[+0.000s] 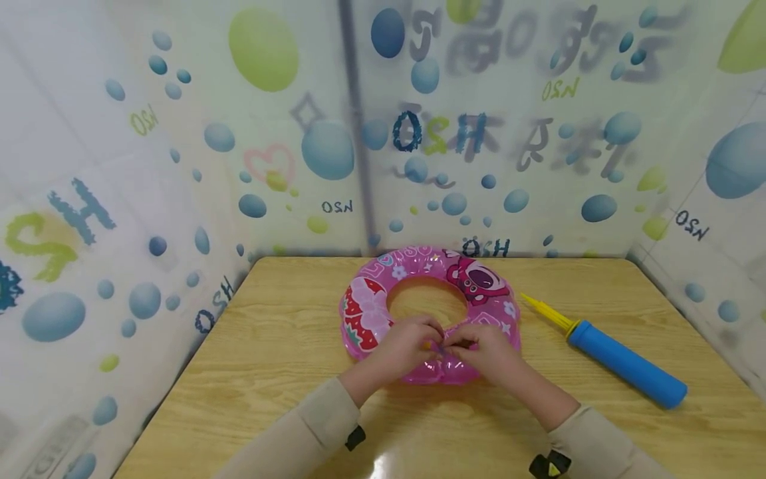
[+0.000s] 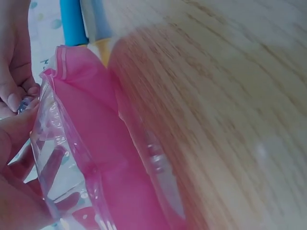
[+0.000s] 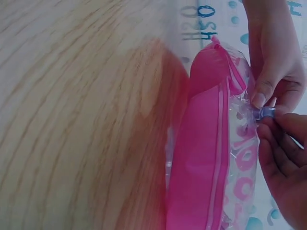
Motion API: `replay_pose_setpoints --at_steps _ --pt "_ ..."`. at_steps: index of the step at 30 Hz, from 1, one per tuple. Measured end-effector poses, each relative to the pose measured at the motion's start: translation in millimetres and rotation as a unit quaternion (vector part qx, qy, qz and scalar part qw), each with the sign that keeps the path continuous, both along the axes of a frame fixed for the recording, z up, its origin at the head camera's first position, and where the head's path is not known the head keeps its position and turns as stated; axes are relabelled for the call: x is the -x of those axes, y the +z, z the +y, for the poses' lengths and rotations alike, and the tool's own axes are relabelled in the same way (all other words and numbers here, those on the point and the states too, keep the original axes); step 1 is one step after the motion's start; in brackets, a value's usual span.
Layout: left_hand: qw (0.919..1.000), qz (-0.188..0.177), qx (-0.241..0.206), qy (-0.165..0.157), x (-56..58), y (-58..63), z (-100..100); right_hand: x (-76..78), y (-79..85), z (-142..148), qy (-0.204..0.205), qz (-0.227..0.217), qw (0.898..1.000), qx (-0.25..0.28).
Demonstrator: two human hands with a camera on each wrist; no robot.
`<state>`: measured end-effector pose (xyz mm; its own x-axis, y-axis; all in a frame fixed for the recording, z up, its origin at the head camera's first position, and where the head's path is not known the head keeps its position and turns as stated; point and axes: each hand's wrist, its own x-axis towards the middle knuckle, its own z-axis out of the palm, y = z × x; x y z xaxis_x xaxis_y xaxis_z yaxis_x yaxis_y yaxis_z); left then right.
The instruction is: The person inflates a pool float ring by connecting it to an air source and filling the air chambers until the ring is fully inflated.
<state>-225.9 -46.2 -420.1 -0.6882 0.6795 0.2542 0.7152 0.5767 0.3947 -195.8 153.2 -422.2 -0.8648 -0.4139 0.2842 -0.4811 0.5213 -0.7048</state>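
Observation:
A pink inflatable swim ring [image 1: 419,261] with strawberry and bear prints lies on the wooden table, puffed out but creased along its near side. Both hands meet at that near side, over its clear air valve [image 3: 265,112]. With thumb and fingertips, my left hand [image 1: 408,344] pinches the valve near its base. Opposite it, my right hand [image 1: 487,349] pinches the valve's outer end between thumb and index finger. The right wrist view shows the short valve standing up between the two sets of fingertips. In the left wrist view the left fingers partly cover the valve [image 2: 25,104].
A blue hand pump [image 1: 628,362] with a yellow nozzle [image 1: 547,311] lies to the right of the ring, nozzle towards it. The table [image 1: 257,372] ends at a printed curtain [image 1: 287,226] behind and at both sides.

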Motion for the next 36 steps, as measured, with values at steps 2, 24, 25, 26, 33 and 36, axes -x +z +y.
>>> replay_pose_setpoints --at_steps 2,24,25,26,33,36 --pt "1.0000 -0.007 -0.003 0.003 -0.5 0.6 0.1 -1.3 -0.2 -0.5 -0.005 0.014 1.000 -0.006" --pt "0.9895 -0.089 -0.088 0.073 -2.0 1.3 10.4 -7.2 -16.1 -16.0 -0.068 0.206 0.973 -0.080" --pt "0.9896 -0.086 -0.089 0.073 -1.7 1.0 11.2 -6.4 -16.3 -15.7 -0.065 0.210 0.973 -0.077" --pt "0.9896 -0.086 -0.089 0.074 -1.3 0.8 11.8 -5.7 -16.3 -15.2 -0.063 0.212 0.972 -0.074" --pt "0.9824 -0.132 -0.105 0.079 1.5 2.4 13.5 1.1 -16.0 -9.7 -0.037 0.244 0.965 -0.084" --pt "0.9798 -0.150 -0.104 0.081 2.3 4.4 14.1 5.0 -17.4 -6.0 -0.020 0.269 0.959 -0.091"
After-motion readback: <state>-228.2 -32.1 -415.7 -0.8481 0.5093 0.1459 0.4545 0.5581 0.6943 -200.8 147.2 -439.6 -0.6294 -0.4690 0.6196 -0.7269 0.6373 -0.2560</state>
